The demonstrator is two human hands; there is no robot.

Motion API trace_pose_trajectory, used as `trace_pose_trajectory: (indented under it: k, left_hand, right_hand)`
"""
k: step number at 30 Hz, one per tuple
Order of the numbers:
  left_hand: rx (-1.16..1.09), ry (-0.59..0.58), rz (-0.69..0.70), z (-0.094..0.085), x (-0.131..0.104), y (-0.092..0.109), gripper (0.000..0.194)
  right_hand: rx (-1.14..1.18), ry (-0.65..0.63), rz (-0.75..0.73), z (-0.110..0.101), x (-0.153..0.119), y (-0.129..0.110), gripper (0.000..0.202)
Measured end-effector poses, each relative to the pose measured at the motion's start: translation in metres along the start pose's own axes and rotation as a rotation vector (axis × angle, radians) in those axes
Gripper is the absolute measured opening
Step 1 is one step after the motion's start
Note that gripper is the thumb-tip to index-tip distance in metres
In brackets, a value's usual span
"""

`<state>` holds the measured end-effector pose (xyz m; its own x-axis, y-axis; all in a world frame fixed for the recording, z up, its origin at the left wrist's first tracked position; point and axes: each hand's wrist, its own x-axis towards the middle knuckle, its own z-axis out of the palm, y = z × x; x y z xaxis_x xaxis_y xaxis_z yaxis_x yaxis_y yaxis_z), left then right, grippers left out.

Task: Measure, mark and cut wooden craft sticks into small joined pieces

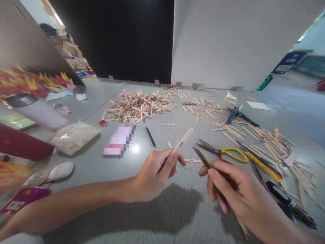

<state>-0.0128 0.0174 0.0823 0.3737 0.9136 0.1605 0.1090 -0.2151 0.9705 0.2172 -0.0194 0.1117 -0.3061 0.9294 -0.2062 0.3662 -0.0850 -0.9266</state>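
Note:
My left hand [158, 173] pinches a flat wooden craft stick [186, 137] that points up and to the right, with small dark marks near my fingers. In my right hand [233, 189] is a craft knife [203, 159], its pointed blade aimed up and left toward the stick but apart from it. Its handle is partly hidden by my fingers. Yellow-handled scissors [223, 152] lie just beyond my right hand. Another stick [194, 160] rests on the table between my hands.
A heap of cut sticks [142, 106] lies at the back, with more sticks [276, 149] on the right. Blue pliers [238, 116], a yellow cutter [264, 166], a black pen [150, 137], a blurred phone-shaped thing [119, 140], a white mouse [61, 170] and bottles surround the work area. Panels stand behind.

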Motion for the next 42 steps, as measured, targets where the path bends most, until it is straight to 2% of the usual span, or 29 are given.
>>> trace_pose_trajectory:
  k: [7, 15, 23, 25, 27, 31, 33, 38, 42]
  left_hand:
    - [0.0, -0.089, -0.03, 0.005, -0.011, -0.002, 0.053]
    - [-0.008, -0.134, -0.038, 0.004, -0.012, 0.004, 0.045]
    - [0.03, -0.143, -0.059, 0.004, -0.011, 0.002, 0.048]
    - [0.097, -0.134, -0.01, 0.004, -0.011, -0.002, 0.043]
    - [0.223, -0.11, 0.095, 0.004, -0.012, -0.008, 0.038]
    - [0.616, -0.061, 0.324, 0.001, -0.012, -0.022, 0.039]
    - [0.793, -0.05, 0.409, -0.001, -0.011, -0.027, 0.041]
    - [0.988, -0.014, 0.556, 0.001, -0.012, -0.033, 0.04]
    - [1.064, 0.043, 0.618, 0.006, -0.013, -0.035, 0.038]
  right_hand:
    - [-0.018, -0.045, -0.043, 0.005, -0.014, 0.0, 0.053]
    - [-0.014, -0.071, -0.006, 0.006, -0.013, 0.003, 0.051]
    - [-0.02, -0.074, 0.026, 0.006, -0.008, 0.001, 0.048]
    - [-0.05, -0.045, 0.014, 0.008, -0.006, 0.001, 0.045]
    - [-0.05, -0.022, 0.041, 0.011, -0.004, 0.002, 0.042]
    - [0.125, -0.096, 0.182, 0.015, -0.005, 0.009, 0.045]
    - [0.152, -0.128, 0.183, 0.016, -0.005, 0.014, 0.047]
    - [-0.148, 0.025, 0.087, 0.022, 0.0, 0.028, 0.044]
    - [-0.342, 0.081, 0.127, 0.035, 0.003, 0.037, 0.036]
